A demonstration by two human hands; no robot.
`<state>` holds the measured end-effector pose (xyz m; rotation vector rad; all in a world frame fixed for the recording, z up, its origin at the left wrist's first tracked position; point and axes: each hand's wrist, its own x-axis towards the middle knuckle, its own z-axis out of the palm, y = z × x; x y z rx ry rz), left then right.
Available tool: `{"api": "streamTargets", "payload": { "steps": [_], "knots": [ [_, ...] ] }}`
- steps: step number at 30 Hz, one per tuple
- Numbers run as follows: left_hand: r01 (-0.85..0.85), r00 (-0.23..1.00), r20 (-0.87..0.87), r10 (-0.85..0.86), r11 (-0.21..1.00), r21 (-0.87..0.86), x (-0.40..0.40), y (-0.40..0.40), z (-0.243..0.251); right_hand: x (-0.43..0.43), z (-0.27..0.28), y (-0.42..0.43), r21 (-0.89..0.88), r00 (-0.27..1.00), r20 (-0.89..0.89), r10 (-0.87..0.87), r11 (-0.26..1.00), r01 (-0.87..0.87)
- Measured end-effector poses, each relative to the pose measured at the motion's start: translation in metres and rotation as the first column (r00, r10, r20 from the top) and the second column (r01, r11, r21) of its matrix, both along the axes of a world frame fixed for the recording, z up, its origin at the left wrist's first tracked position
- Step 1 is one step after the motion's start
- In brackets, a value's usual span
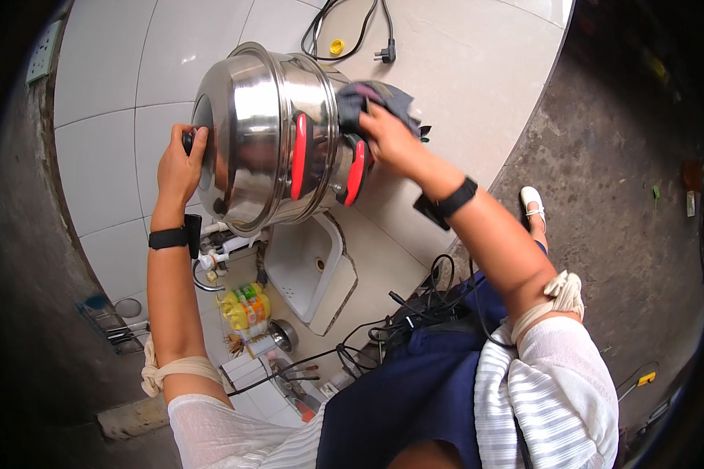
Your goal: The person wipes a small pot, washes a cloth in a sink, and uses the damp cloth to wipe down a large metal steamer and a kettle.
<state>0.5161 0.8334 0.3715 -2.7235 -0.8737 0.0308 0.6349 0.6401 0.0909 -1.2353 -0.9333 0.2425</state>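
A stainless-steel steamer pot [308, 82] with a domed lid [249, 88] stands on the tiled counter, before me and beyond the sink. Its side carries two red-and-black handles, an upper one [299, 157] on the steamer tier and a lower one [356, 173] on the base. My left hand [179, 167] grips the black lid knob [188, 142]. Bunched in my right hand [393, 143] is a dark grey cloth [381, 99], held at the base of the pot behind the lower handle. The cloth hides part of the base.
A white sink [296, 267] is set into the counter, with a faucet [208, 286] beside it. Yellow bottles [246, 308] and a metal bowl [283, 335] stand nearby. Beyond the pot lie a black plug [387, 54] with its cord and a yellow cap [337, 47]. Black cables [352, 349] cross near my waist.
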Motion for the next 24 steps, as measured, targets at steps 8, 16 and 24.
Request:
{"api": "streamTargets", "payload": {
  "steps": [8,16,24],
  "knots": [
    [-0.018,0.999,-0.046,0.018,1.000,0.008,0.001,0.001,0.001,0.019,-0.007,0.020,-0.078,0.973,0.216,-0.076,0.992,0.095],
    [-0.010,0.999,-0.034,0.011,1.000,0.012,0.004,-0.005,0.001,0.038,-0.003,0.030,-0.053,0.990,0.132,-0.049,0.997,0.057],
    [-0.039,0.998,-0.058,0.040,0.999,0.022,0.006,-0.001,0.000,0.040,-0.012,0.035,-0.138,0.991,0.128,0.045,0.990,-0.027]
  ]
}}
